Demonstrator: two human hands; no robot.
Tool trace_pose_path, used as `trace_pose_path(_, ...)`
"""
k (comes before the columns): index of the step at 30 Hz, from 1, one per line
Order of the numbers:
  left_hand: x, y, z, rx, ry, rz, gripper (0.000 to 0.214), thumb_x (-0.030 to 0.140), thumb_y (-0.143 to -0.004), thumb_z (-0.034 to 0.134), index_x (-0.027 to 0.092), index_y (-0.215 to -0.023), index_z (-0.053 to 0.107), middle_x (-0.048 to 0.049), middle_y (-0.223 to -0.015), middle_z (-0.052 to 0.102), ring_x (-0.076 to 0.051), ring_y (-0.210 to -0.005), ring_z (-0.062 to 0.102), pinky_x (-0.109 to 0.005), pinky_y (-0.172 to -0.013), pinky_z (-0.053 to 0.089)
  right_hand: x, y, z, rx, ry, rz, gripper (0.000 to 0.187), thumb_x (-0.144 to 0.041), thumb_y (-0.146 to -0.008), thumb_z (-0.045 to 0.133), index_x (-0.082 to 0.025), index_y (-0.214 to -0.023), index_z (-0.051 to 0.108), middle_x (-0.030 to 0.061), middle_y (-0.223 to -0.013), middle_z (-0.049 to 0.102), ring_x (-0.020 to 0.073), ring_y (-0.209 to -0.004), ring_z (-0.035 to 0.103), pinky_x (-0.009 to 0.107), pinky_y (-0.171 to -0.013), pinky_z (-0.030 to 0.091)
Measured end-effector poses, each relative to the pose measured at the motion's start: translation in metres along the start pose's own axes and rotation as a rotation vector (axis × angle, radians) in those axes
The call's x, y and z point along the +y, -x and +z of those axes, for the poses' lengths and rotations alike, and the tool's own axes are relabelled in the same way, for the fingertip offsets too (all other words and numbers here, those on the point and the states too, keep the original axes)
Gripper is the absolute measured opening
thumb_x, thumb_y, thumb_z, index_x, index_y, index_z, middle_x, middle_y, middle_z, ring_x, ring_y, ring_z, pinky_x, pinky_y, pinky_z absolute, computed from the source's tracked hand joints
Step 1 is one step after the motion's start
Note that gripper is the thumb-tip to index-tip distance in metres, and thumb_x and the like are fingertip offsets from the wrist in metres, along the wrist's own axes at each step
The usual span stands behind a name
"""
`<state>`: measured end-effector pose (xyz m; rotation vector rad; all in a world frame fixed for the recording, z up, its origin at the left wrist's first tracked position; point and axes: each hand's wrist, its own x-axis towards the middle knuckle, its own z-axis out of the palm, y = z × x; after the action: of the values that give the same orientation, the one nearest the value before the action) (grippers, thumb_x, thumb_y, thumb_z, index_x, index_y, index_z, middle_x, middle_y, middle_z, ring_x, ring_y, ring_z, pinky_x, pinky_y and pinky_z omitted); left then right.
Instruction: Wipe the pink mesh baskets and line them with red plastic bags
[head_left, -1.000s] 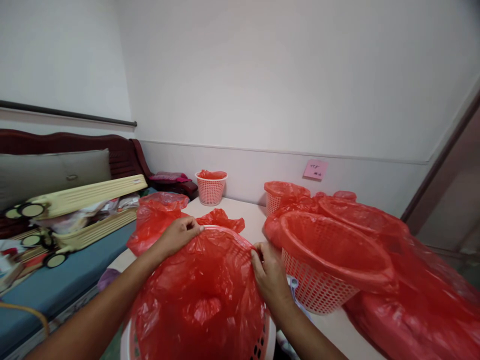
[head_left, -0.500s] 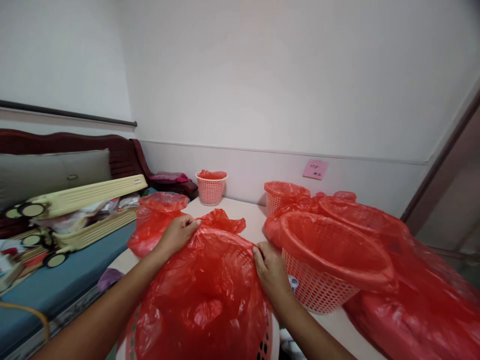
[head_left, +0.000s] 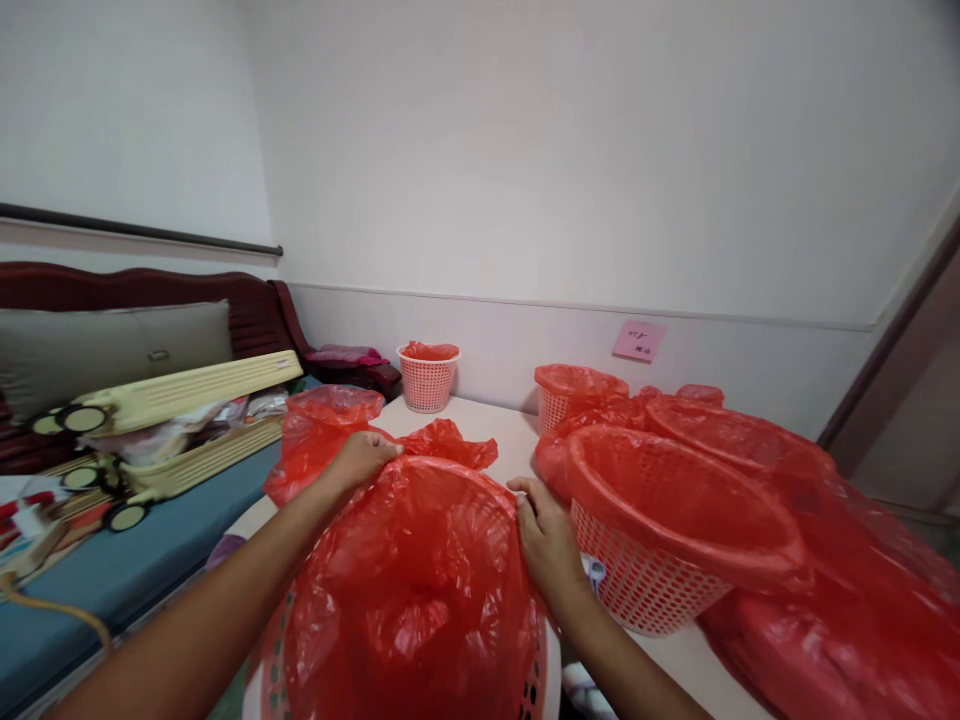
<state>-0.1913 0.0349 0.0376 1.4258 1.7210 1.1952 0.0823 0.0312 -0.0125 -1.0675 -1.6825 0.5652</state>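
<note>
A red plastic bag [head_left: 420, 570] lines the white perforated basket [head_left: 551, 665] right in front of me, its edge drawn over the far rim. My left hand [head_left: 364, 460] is closed on the bag's edge at the far left of that rim. On the right side, my right hand [head_left: 547, 540] holds the edge between thumb and fingers, the index finger slightly lifted. Just right of it stands another basket [head_left: 645, 570] with a red bag folded over its rim. Loose red bag film [head_left: 450, 445] lies behind my hands.
A small lined basket [head_left: 427, 385] stands at the table's back left, another lined basket [head_left: 553, 410] at the back right. A heap of red bags [head_left: 847, 620] covers the right side. An open yellow suitcase [head_left: 202, 390] lies on the wooden bench at left.
My right index finger has lifted and the right grip looks looser, slightly lower on the rim. The left hand keeps its hold. The view has shifted slightly.
</note>
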Motion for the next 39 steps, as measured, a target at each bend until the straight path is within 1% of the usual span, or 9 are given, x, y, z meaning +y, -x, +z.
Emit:
trace_pose_path(4,0.005,0.003,-0.002,-0.074,0.082,-0.027,0.027,0.032,-0.085,0.062,0.016,-0.065,0.053,0.0079,-0.054,0.048,-0.007,-0.045,0.042,-0.021,-0.047,0.034,0.001,-0.006,-0.004,0.014,-0.074,0.111,0.027,-0.036,-0.083,0.041,-0.019,-0.092,0.06,0.0054,-0.081,0.067,0.022,-0.075,0.059,0.033,-0.073,0.044)
trace_pose_path(7,0.008,0.003,-0.004,-0.119,0.178,0.001,0.022,0.036,-0.076,0.067,0.015,-0.075,0.059,0.0039,-0.065,0.059,-0.01,-0.056,0.053,-0.025,-0.058,0.042,0.005,-0.015,-0.005,-0.001,-0.127,0.167,0.024,-0.036,-0.079,0.044,-0.019,-0.088,0.06,0.0032,-0.075,0.065,0.0204,-0.072,0.057,0.032,-0.069,0.043)
trace_pose_path(12,0.006,-0.003,-0.007,-0.137,0.244,-0.007,0.033,0.04,-0.057,0.075,0.015,-0.074,0.061,0.0012,-0.066,0.063,-0.012,-0.057,0.056,-0.027,-0.061,0.043,0.017,-0.027,-0.008,-0.156,-0.274,0.253,0.019,-0.037,-0.074,0.053,-0.02,-0.077,0.059,-0.0012,-0.067,0.061,0.0145,-0.06,0.053,0.026,-0.057,0.041)
trace_pose_path(17,0.005,-0.01,-0.003,-0.125,0.211,-0.031,0.021,0.033,-0.07,0.071,0.015,-0.072,0.061,0.0037,-0.062,0.06,-0.01,-0.053,0.053,-0.026,-0.057,0.041,0.031,-0.03,-0.027,-0.282,-0.358,0.4,0.024,-0.043,-0.07,0.059,-0.02,-0.078,0.056,-0.008,-0.048,0.046,0.0088,-0.041,0.037,0.022,-0.043,0.029)
trace_pose_path(24,0.019,-0.008,0.009,-0.133,0.153,-0.049,0.011,0.022,-0.083,0.063,0.014,-0.076,0.06,0.0048,-0.063,0.058,-0.009,-0.054,0.053,-0.024,-0.055,0.043,0.018,-0.038,-0.057,-0.301,-0.332,0.451,0.044,-0.061,-0.079,0.047,-0.018,-0.076,0.056,-0.0031,-0.059,0.052,0.0085,-0.044,0.043,0.021,-0.042,0.029)
trace_pose_path(29,0.02,-0.011,0.012,-0.103,0.109,-0.061,0.016,0.024,-0.087,0.06,0.014,-0.075,0.058,0.0064,-0.06,0.055,-0.008,-0.05,0.051,-0.023,-0.053,0.043,-0.002,-0.026,-0.063,-0.378,-0.278,0.403,0.036,-0.046,-0.066,0.071,-0.019,-0.058,0.048,-0.0073,-0.046,0.044,0.0057,-0.04,0.034,0.02,-0.04,0.022)
trace_pose_path(32,0.019,-0.012,0.012,-0.102,0.085,-0.065,0.017,0.025,-0.088,0.06,0.014,-0.075,0.059,0.0065,-0.06,0.055,-0.008,-0.049,0.05,-0.023,-0.052,0.043,-0.013,-0.018,-0.064,-0.404,-0.404,0.422,0.025,-0.034,-0.063,0.072,-0.018,-0.062,0.052,-0.0069,-0.051,0.049,0.0055,-0.044,0.04,0.02,-0.044,0.029)
trace_pose_path(35,0.019,-0.012,0.011,-0.106,0.074,-0.065,0.017,0.025,-0.088,0.059,0.013,-0.075,0.059,0.0061,-0.061,0.056,-0.007,-0.049,0.05,-0.022,-0.051,0.043,-0.018,-0.014,-0.065,-0.422,-0.654,0.535,0.022,-0.029,-0.063,0.072,-0.017,-0.069,0.055,-0.0051,-0.059,0.056,0.0064,-0.049,0.049,0.02,-0.05,0.039)
trace_pose_path(39,0.019,-0.01,0.01,-0.1,0.072,-0.069,0.017,0.024,-0.088,0.06,0.013,-0.075,0.058,0.0057,-0.063,0.056,-0.007,-0.051,0.05,-0.022,-0.051,0.043,-0.017,-0.011,-0.063,-0.436,-0.844,0.664,0.023,-0.031,-0.072,0.072,-0.017,-0.082,0.057,-0.0017,-0.068,0.061,0.0071,-0.053,0.057,0.018,-0.05,0.042)
